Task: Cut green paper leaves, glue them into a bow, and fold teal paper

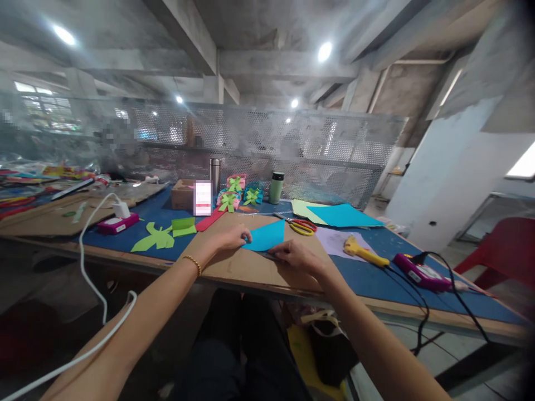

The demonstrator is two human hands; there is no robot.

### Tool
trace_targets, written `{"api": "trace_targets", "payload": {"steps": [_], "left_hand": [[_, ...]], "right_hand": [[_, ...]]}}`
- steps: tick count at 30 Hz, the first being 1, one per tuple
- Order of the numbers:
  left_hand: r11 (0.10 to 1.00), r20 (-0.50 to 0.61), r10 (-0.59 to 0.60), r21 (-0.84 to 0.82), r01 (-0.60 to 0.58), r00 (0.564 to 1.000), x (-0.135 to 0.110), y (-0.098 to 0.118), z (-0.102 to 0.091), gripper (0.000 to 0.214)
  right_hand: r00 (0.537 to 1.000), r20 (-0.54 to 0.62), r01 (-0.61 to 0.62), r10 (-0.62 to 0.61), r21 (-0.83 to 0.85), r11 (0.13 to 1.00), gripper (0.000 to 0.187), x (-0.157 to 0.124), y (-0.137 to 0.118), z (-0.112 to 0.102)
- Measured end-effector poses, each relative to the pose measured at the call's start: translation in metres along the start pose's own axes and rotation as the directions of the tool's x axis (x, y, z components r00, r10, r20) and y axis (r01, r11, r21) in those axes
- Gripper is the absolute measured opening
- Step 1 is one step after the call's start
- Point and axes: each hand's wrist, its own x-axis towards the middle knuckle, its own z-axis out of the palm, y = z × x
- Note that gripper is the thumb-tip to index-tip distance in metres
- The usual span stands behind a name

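A folded blue paper piece [267, 235] lies on a brown cardboard sheet [246, 267] on the table. My left hand [233, 238] pinches the paper's left edge, fingers pressed together. My right hand [295, 256] rests at the paper's lower right edge, fingers curled down onto it and onto a thin dark strip beneath. A gold bracelet sits on my left wrist.
Red-and-yellow scissors [303, 225], blue and yellow paper sheets [343, 215], a yellow glue gun [363, 252] and a purple one [420, 273] with black cords lie right. Green cutouts [156, 236], paper bows [236, 195], a green flask [276, 187], a steel flask, a white charger cable [90, 267] and a red chair [501, 250] surround.
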Motion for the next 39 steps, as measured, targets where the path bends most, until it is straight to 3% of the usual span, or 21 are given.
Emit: {"api": "trace_targets", "payload": {"steps": [10, 22, 39], "left_hand": [[0.995, 0.013, -0.020, 0.099, 0.018, 1.000, -0.023, -0.034, -0.008, 0.039], [0.998, 0.010, 0.014, 0.066, -0.015, 1.000, -0.019, -0.044, -0.001, 0.039], [0.999, 0.000, 0.034, 0.012, -0.034, 0.999, -0.018, -0.049, 0.002, 0.039]], "right_hand": [[1.000, 0.003, -0.021, 0.021, -0.035, 0.999, 0.038, -0.001, -0.007, -0.004], [1.000, 0.013, -0.004, 0.004, -0.064, 0.998, 0.037, 0.006, -0.025, -0.002], [0.999, 0.022, -0.022, 0.024, -0.094, 0.995, 0.037, 0.009, -0.029, -0.003]]}}
